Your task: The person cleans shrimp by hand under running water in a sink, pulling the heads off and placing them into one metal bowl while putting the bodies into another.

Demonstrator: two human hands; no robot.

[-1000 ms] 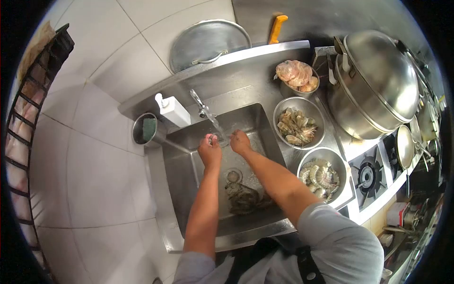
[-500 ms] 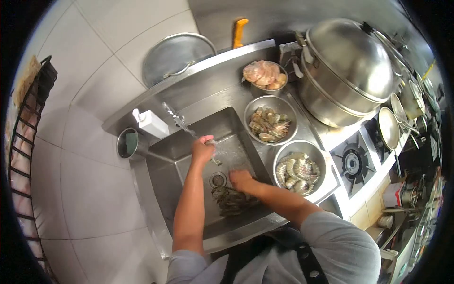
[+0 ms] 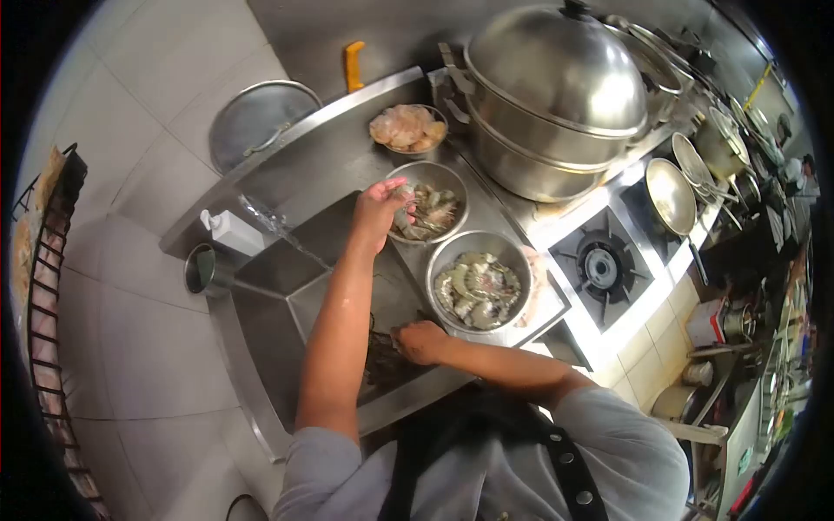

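Observation:
My left hand (image 3: 380, 211) is over the upper steel bowl (image 3: 463, 187), its fingers pinched on a greyish shrimp (image 3: 406, 194). Shrimp (image 3: 437, 208) lie in that bowl, partly hidden by the hand. Down in the steel sink (image 3: 306, 300), my right hand (image 3: 420, 341) is closed beside a dark pile of shrimp (image 3: 380, 358); what its fingers hold is hidden. A lower steel bowl (image 3: 440, 260) with more shrimp (image 3: 482, 291) stands on the counter, just beyond the right hand.
Water runs from the tap (image 3: 261, 213) into the sink. A soap bottle (image 3: 234, 233) and steel cup (image 3: 201, 269) stand on the left rim. Behind are a bowl of bagged pale food (image 3: 407, 128) and a large steamer (image 3: 556, 104). A gas burner (image 3: 599, 265) lies right.
My left hand has moved from under the running tap to above the upper bowl with the shrimp. My right hand has shifted slightly, still in the sink by the pile. The view has turned right.

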